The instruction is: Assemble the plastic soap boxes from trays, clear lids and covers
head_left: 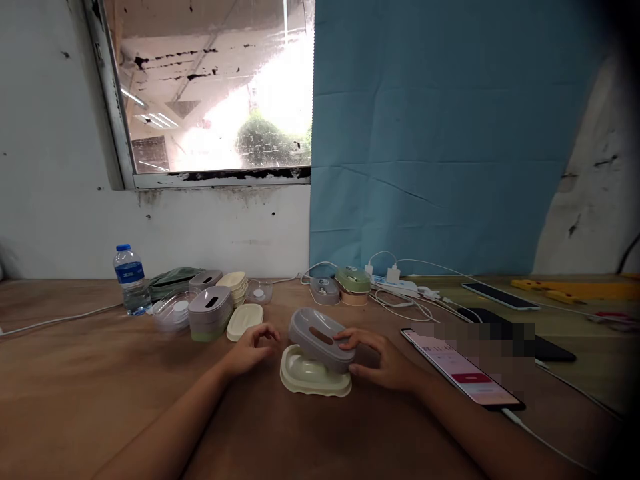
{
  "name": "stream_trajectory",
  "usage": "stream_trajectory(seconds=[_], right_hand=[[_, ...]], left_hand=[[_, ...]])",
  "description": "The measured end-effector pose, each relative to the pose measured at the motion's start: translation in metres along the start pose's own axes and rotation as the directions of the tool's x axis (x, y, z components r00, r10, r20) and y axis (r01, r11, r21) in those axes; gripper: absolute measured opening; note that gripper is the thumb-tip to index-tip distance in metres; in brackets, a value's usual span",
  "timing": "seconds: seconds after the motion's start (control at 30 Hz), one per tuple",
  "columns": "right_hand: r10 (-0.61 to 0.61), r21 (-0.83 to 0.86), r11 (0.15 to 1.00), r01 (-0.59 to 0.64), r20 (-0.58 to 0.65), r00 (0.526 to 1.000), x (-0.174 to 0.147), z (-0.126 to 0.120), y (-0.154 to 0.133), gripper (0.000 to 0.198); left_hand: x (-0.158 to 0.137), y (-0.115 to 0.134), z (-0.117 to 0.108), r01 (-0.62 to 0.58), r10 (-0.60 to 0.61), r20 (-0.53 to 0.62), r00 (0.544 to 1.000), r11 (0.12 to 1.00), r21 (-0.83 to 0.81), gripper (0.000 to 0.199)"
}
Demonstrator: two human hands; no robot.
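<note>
My right hand (373, 357) grips the right end of a grey-mauve oval lid (313, 333) with a dark slot in its top. The lid is tilted, its left end higher, over a cream oval tray (295, 377) with a wavy rim, and partly hides it. I cannot tell whether the two touch. My left hand (253, 350) hovers or rests just left of them, fingers loosely curved, thumb apart, nothing in it. Beyond it lies a cream oval piece (245, 322), beside a mauve and green oval box (211, 317) with a slotted lid.
At the back stand a water bottle (131, 283), clear plastic covers (173, 310), stacked cream pieces (237, 285), a grey box (324, 291) and a green-lidded box (353, 283). On the right are a lit phone (470, 373), white cables and a power strip (395, 285).
</note>
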State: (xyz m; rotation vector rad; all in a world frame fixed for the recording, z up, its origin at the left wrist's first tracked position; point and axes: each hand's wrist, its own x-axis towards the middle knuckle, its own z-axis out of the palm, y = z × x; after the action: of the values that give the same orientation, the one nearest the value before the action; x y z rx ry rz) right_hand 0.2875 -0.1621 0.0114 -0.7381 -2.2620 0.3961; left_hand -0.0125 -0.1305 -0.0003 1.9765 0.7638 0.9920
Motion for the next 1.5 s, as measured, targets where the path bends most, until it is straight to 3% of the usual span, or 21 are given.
stream_trajectory(seconds=[0.1, 0.23, 0.33, 0.47, 0.6, 0.9, 1.23, 1.5], right_hand=[[-0.004, 0.024, 1.000, 0.004, 0.038, 0.999, 0.001, 0.004, 0.001, 0.025], [-0.024, 0.045, 0.999, 0.022, 0.056, 0.998, 0.002, 0.008, 0.000, 0.025], [-0.025, 0.060, 0.998, 0.021, 0.070, 0.997, 0.003, 0.009, -0.003, 0.026], [-0.005, 0.102, 0.995, -0.002, 0.070, 0.998, 0.005, 0.009, -0.004, 0.027], [0.035, 0.186, 0.982, -0.040, 0.031, 0.999, 0.005, 0.011, 0.000, 0.032], [0.042, 0.244, 0.968, -0.060, 0.076, 0.996, 0.006, 0.014, 0.007, 0.039], [0.073, 0.157, 0.982, -0.101, 0.173, 0.982, 0.004, 0.017, 0.006, 0.041], [0.135, 0.128, 0.978, -0.164, 0.205, 0.969, 0.004, 0.020, -0.001, 0.067]], left_hand=[[0.000, -0.004, -0.002, 0.004, -0.002, -0.072, 0.997, 1.000, 0.025, 0.025], [-0.001, -0.002, 0.005, 0.019, -0.017, 0.041, 0.999, 0.999, -0.041, 0.049], [-0.002, 0.003, 0.011, 0.008, 0.001, 0.101, 0.995, 0.996, -0.085, 0.056], [-0.002, 0.006, 0.014, -0.025, 0.030, 0.095, 0.995, 0.999, -0.045, 0.060], [-0.003, 0.005, 0.014, 0.023, -0.022, 0.079, 0.997, 1.000, -0.016, 0.065], [-0.004, 0.005, 0.021, 0.116, -0.102, 0.117, 0.988, 0.986, -0.120, 0.072], [-0.004, 0.008, 0.024, 0.087, -0.087, 0.122, 0.989, 0.996, 0.005, 0.069], [-0.005, 0.002, 0.019, 0.090, -0.118, 0.126, 0.985, 0.974, 0.208, 0.069]])
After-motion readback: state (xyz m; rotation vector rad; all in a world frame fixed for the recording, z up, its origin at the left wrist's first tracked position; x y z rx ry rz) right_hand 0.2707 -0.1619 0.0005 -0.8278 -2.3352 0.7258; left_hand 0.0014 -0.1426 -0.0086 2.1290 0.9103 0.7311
